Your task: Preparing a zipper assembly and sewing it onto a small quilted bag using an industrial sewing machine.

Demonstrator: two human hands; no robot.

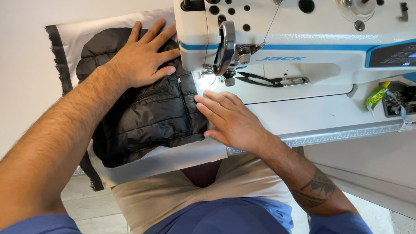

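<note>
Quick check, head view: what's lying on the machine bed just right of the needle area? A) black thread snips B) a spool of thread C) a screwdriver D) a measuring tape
A: black thread snips lie flat on the white sewing machine bed right of the needle, while the left hand and right hand press flat on the black quilted jacket.

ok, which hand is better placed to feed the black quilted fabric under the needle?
Probably the right hand: its fingertips press the black quilted fabric right beside the needle area. The left hand lies flat farther back.
</note>
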